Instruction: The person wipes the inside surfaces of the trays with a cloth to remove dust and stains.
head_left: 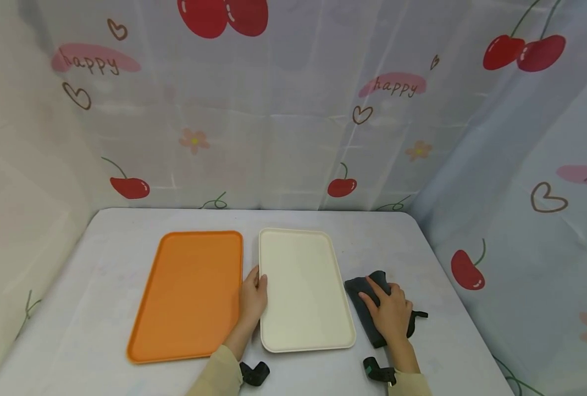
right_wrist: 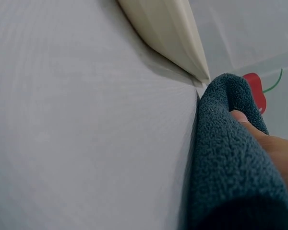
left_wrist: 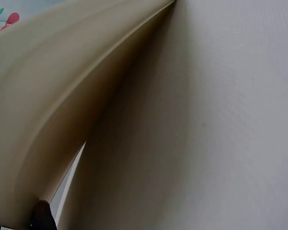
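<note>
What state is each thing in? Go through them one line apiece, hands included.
Orange tray, flat on the table, open side up.
Cream tray, held at its left edge, seemingly tilted off the table.
Dark cloth, folded over, gripped.
Left hand, gripping the cream tray.
Right hand, gripping the dark cloth.
Curtain, hanging behind the table, creased.

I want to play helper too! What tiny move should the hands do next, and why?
Perhaps bring the dark cloth onto the cream tray: the right hand grips the cloth beside the tray, and the left hand holds the tray's left edge, which could steady it for wiping.
</note>
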`<state>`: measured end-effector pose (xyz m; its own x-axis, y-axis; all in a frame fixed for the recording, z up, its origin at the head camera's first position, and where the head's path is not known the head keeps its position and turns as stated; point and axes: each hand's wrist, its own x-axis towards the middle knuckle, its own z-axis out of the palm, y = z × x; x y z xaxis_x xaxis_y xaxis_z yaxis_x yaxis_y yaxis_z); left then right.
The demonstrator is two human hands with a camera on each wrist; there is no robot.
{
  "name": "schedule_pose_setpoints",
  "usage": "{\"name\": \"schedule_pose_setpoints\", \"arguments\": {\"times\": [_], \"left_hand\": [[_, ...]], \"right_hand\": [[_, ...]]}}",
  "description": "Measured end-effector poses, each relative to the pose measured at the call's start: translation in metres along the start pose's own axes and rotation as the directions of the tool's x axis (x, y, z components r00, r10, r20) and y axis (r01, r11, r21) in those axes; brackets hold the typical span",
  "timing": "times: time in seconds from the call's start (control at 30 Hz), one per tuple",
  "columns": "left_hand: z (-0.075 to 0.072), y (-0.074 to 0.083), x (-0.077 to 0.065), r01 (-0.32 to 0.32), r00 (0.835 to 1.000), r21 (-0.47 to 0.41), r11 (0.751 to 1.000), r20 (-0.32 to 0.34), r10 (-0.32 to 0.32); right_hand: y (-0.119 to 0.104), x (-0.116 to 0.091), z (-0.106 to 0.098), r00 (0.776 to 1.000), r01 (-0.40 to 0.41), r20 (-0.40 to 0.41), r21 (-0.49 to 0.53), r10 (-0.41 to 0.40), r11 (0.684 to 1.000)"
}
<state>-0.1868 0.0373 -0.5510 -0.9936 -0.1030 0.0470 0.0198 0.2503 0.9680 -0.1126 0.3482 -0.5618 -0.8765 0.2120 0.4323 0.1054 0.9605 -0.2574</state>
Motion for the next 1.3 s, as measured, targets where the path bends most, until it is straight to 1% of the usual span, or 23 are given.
{"name": "schedule_pose_setpoints", "arguments": {"times": [0.1,0.17,0.3,0.5,0.6,0.77,0.87,1.0,1.13,1.23,1.3], "left_hand": [[0.0,-0.003,0.002,0.06,0.998,-0.058,0.997,0.009,-0.059],[0.001,-0.005,0.002,0.099,0.995,-0.099,0.99,0.018,-0.098],[0.001,-0.007,0.002,0.139,0.99,-0.168,0.976,0.022,-0.138],[-0.003,-0.006,0.002,0.128,0.991,-0.252,0.959,-0.003,-0.133],[-0.007,-0.005,0.002,0.116,0.992,-0.281,0.953,-0.006,-0.122],[-0.017,0.0,0.001,0.109,0.994,-0.305,0.946,0.028,-0.106],[-0.025,0.005,0.001,0.124,0.992,-0.328,0.937,0.064,-0.108],[-0.036,0.012,0.002,0.146,0.987,-0.373,0.916,0.114,-0.111],[-0.049,0.021,0.001,0.185,0.979,-0.418,0.889,0.152,-0.133],[-0.058,0.027,0.002,0.21,0.975,-0.453,0.866,0.169,-0.148],[-0.063,0.03,0.002,0.211,0.974,-0.478,0.853,0.175,-0.143]], "right_hand": [[-0.001,0.0,0.0,1.0,0.006,-0.001,0.002,-0.006,1.0],[-0.002,0.0,0.0,1.0,0.008,-0.001,0.002,-0.008,1.0],[-0.003,0.0,0.0,1.0,0.015,-0.004,0.001,-0.015,1.0],[-0.005,0.0,-0.002,0.999,0.03,-0.02,0.008,-0.03,1.0],[-0.006,0.001,-0.002,0.999,0.03,-0.019,0.01,-0.03,0.999],[-0.006,0.002,-0.003,1.0,0.018,-0.014,0.016,-0.018,1.0],[-0.006,0.002,-0.004,1.0,0.01,-0.02,0.026,-0.01,1.0],[-0.006,0.002,-0.005,0.999,0.01,-0.044,0.05,-0.008,0.999],[-0.004,0.003,-0.006,0.995,0.025,-0.099,0.082,-0.016,0.996],[-0.005,0.003,-0.009,0.989,0.032,-0.149,0.113,-0.015,0.993],[-0.006,0.004,-0.013,0.984,0.023,-0.175,0.141,0.002,0.99]]}}
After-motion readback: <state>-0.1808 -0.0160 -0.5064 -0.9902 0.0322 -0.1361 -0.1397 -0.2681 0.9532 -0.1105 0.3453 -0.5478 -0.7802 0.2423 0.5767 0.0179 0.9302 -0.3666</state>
